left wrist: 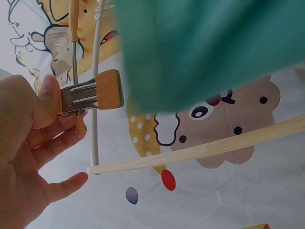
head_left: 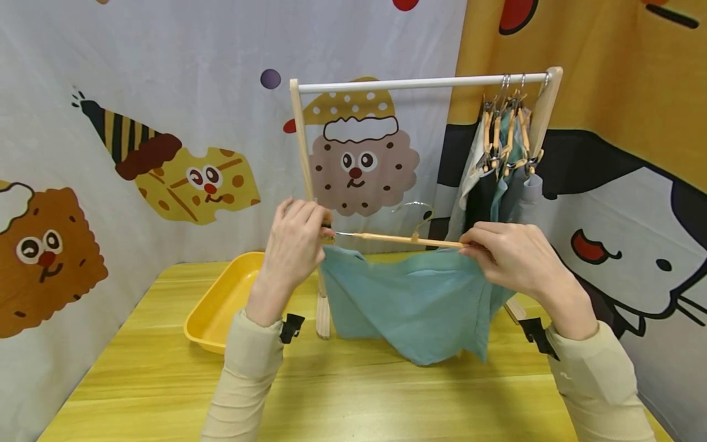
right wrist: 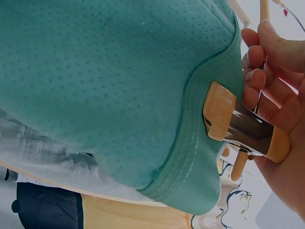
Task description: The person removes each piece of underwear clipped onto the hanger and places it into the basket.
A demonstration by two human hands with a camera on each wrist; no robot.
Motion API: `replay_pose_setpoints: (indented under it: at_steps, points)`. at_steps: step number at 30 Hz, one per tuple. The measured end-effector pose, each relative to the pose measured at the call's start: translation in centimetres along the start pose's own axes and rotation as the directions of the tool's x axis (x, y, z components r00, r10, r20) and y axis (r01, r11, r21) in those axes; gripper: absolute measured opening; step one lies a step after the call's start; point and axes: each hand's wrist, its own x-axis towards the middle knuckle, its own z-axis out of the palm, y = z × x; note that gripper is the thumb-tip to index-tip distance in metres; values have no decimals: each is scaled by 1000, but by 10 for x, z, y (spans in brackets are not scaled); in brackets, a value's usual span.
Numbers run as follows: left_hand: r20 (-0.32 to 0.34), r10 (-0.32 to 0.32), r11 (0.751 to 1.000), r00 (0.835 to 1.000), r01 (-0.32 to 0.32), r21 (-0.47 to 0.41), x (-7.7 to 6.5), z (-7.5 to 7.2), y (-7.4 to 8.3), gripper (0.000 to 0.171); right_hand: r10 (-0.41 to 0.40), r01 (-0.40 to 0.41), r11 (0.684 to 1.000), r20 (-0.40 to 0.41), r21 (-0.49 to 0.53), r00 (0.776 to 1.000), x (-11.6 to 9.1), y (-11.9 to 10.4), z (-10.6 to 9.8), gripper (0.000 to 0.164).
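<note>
A wooden clip hanger (head_left: 386, 237) with a metal hook is held level between both hands. My left hand (head_left: 298, 242) pinches the clip (left wrist: 90, 93) at its left end, thumb on one side and fingers on the other. My right hand (head_left: 510, 255) holds the hanger's bar near its right end, fingers curled round it. Below hangs a teal garment (head_left: 409, 301), its left part sagging. In the right wrist view, the right clip (right wrist: 220, 112) bites the garment's stitched band. The left clip's pads look apart from the blurred cloth in the left wrist view.
Behind the garment stands a small clothes rack with a white rail (head_left: 386, 84). Several clothes on clip hangers (head_left: 505, 141) crowd its right end. A yellow tray (head_left: 221, 307) sits on the wooden table (head_left: 166, 380) at the left. A printed curtain (head_left: 210, 61) backs the table.
</note>
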Motion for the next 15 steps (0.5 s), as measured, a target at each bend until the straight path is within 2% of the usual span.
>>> replay_pose_setpoints:
  at_steps: [7, 11, 15]
  points:
    - [3, -4, 1000, 1000, 4, 31, 0, -4, 2, 17, 9, -9, 1000, 1, 15, 1000, 1, -1, -1, 15]
    - [87, -51, 997, 995, 46, 63, -2, -5, 5, 20, 11, -11, 1000, -3, 3, 1000, 2, -1, -1, 15]
    - [170, -109, 991, 979, 94, 94, -4, -5, 12, 23, 1, -1, 1000, -15, -11, 1000, 2, 0, -1, 15]
